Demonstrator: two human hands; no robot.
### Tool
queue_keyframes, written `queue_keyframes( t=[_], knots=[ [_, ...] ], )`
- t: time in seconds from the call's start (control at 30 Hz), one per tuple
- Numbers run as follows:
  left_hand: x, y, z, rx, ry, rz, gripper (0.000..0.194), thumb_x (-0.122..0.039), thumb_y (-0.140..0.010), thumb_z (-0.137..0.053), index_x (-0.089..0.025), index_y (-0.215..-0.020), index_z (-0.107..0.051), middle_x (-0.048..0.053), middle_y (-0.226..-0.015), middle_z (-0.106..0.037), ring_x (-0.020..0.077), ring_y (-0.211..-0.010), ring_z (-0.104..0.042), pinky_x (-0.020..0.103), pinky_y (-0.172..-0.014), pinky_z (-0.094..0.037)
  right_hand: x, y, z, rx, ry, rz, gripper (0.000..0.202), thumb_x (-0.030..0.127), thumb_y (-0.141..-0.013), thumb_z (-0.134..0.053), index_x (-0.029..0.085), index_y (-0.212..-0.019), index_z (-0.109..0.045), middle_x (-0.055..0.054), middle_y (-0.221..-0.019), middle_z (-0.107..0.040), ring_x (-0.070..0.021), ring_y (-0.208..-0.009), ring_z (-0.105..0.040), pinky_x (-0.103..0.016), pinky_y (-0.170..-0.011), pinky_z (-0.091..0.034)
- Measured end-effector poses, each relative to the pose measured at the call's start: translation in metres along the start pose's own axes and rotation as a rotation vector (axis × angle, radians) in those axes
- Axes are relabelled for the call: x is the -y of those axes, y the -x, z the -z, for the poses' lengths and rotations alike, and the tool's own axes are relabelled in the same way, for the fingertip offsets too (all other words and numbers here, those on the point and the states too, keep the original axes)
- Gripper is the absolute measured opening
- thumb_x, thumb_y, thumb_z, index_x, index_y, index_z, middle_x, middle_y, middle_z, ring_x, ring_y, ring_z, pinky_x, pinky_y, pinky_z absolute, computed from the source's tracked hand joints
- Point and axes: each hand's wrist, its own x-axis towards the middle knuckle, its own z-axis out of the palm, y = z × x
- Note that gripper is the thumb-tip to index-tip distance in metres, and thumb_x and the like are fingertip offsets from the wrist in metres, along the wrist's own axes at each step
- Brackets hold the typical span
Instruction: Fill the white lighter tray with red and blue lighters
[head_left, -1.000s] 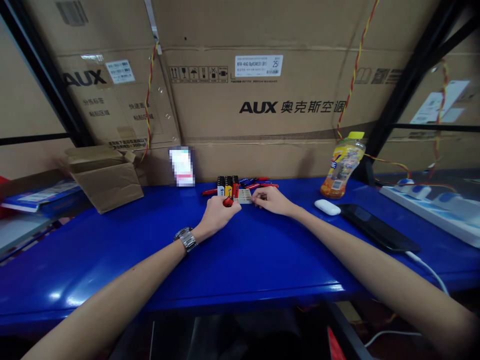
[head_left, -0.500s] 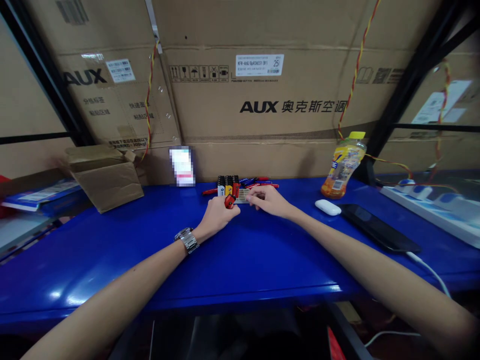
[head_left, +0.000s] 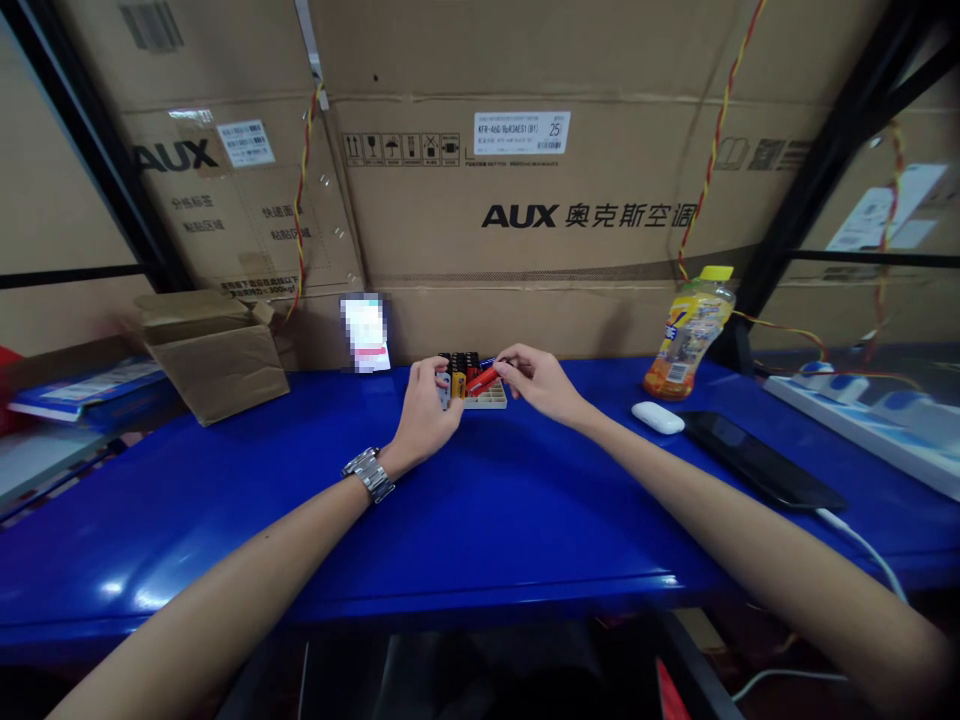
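On the blue table, a pale compartment tray point(head_left: 489, 400) holds several upright lighters with black tops and white, yellow point(head_left: 458, 385) and red bodies. My left hand point(head_left: 429, 408), with a metal watch on its wrist, wraps round the tray's left end, its fingers against the white lighters and its thumb in front. A red lighter point(head_left: 484, 382) lies tilted over the tray's right part, pinched by its right end in the fingertips of my right hand point(head_left: 541, 385). Partly hidden behind my right hand are blue and red pens or lighters.
A phone with a lit screen point(head_left: 365, 332) leans on the large carton point(head_left: 585, 270) behind. An open cardboard box point(head_left: 217, 365) stands left. To the right are a drink bottle point(head_left: 688, 335), a white earphone case point(head_left: 657, 417), a black phone point(head_left: 761, 460) on a cable and a power strip point(head_left: 862, 425).
The red lighter has passed from my left hand to my right. My left hand has shifted left to the tray's end, and more of the tray's front shows.
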Motion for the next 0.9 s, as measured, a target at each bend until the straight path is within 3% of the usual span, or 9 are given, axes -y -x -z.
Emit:
queue_keyframes(
  t=[0.2,0.43,0.6,0.7,0.8,0.9],
  knots=[
    [0.023,-0.015,0.013,-0.008,-0.19,0.131,0.034,-0.008,-0.077,-0.047,-0.015,-0.11,-0.047,0.012,-0.112,-0.05,0.0184,-0.092,-0.055,0.035,-0.085,-0.049,-0.021,-0.011,-0.007,0.074,0.26,0.051,0.027,0.042,-0.089,-0.052,0.017,-0.09,-0.059,0.001,-0.063,-0.057,-0.0113,-0.055,-0.048,-0.026,-0.055,-0.038],
    [0.047,-0.02,0.02,0.232,-0.466,0.14,0.036,-0.013,-0.082,-0.043,-0.012,-0.117,-0.05,0.015,-0.116,-0.052,0.0259,-0.11,-0.05,0.038,-0.093,-0.043,-0.02,-0.016,-0.017,0.107,0.332,0.118,0.023,0.039,-0.091,-0.05,0.02,-0.104,-0.049,0.002,-0.066,-0.056,-0.0129,-0.056,-0.048,-0.027,-0.058,-0.039],
    [0.053,-0.02,0.02,0.431,-0.634,0.125,0.046,-0.017,-0.084,-0.039,-0.013,-0.129,-0.046,0.018,-0.132,-0.049,0.034,-0.115,-0.047,0.047,-0.092,-0.04,-0.012,-0.013,-0.005,0.237,0.371,0.205,0.024,0.032,-0.095,-0.041,0.019,-0.112,-0.053,-0.003,-0.082,-0.064,-0.0144,-0.068,-0.056,-0.029,-0.069,-0.043],
    [0.055,-0.02,0.019,0.521,-0.647,0.077,0.047,-0.016,-0.085,-0.036,-0.014,-0.131,-0.046,0.017,-0.137,-0.047,0.0352,-0.12,-0.044,0.05,-0.093,-0.038,-0.016,-0.007,-0.002,0.181,0.378,0.149,0.033,0.034,-0.095,-0.04,0.017,-0.123,-0.048,-0.006,-0.088,-0.064,-0.0167,-0.074,-0.059,-0.031,-0.072,-0.045],
    [0.053,-0.02,0.02,0.556,-0.674,0.045,0.042,-0.017,-0.087,-0.035,-0.013,-0.127,-0.049,0.018,-0.13,-0.053,0.0335,-0.116,-0.047,0.05,-0.093,-0.038,-0.028,0.001,-0.004,0.183,0.487,0.087,0.034,0.039,-0.093,-0.046,0.016,-0.118,-0.051,-0.012,-0.101,-0.063,-0.0226,-0.091,-0.059,-0.037,-0.08,-0.046],
    [0.05,-0.021,0.022,0.548,-0.726,0.038,0.037,-0.023,-0.089,-0.036,-0.012,-0.122,-0.051,0.018,-0.122,-0.055,0.0332,-0.108,-0.051,0.049,-0.089,-0.04,-0.037,0.008,-0.007,0.322,0.585,0.109,0.023,0.031,-0.091,-0.049,0.017,-0.107,-0.058,-0.014,-0.112,-0.06,-0.0254,-0.104,-0.055,-0.042,-0.089,-0.043]
  ],
)
